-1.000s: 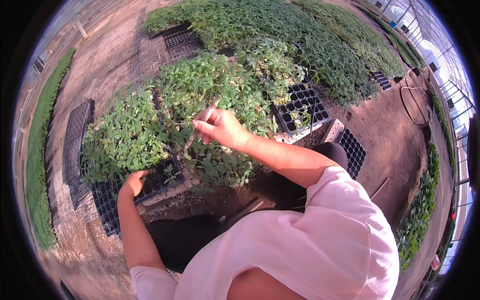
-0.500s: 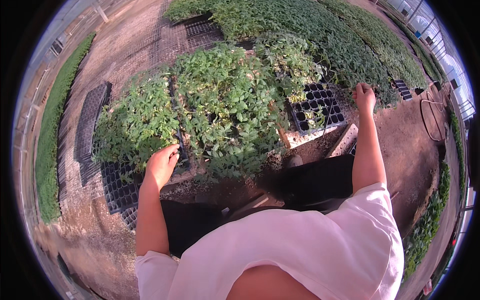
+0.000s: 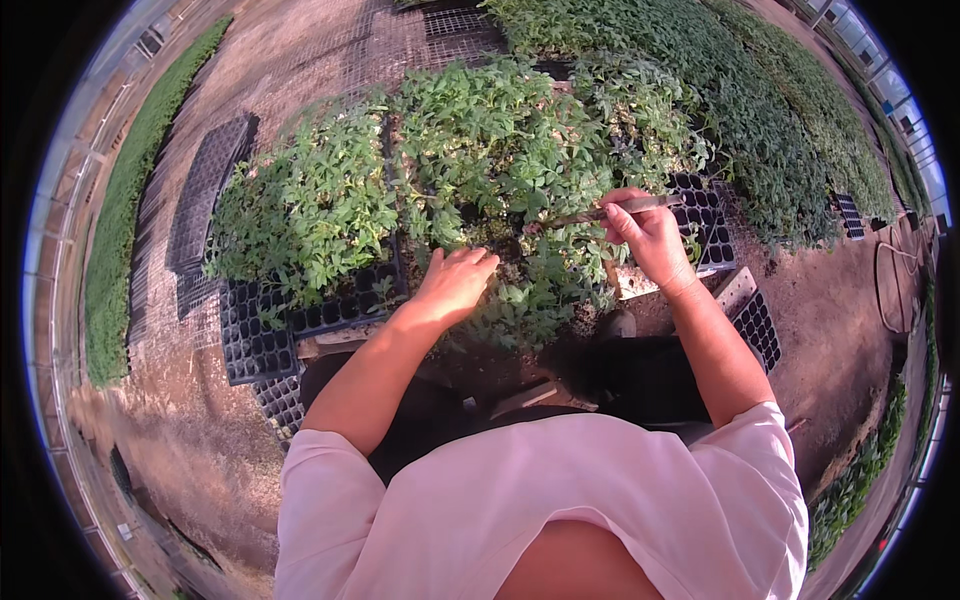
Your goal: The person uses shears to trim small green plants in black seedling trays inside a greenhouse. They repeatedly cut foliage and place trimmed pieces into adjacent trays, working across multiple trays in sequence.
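At 12 o'clock: seedlings [image 3: 480, 150] hide tray [image 3: 300, 320] cells. Left hand [image 3: 455, 285], fingers open, on leaves; right hand [image 3: 650, 235] fingers grip stick [image 3: 615, 210]. Bare soil at 3 o'clock.

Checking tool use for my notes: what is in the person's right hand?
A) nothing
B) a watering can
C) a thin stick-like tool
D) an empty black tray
C: the right hand grips a thin stick-like tool that points left over the seedlings.
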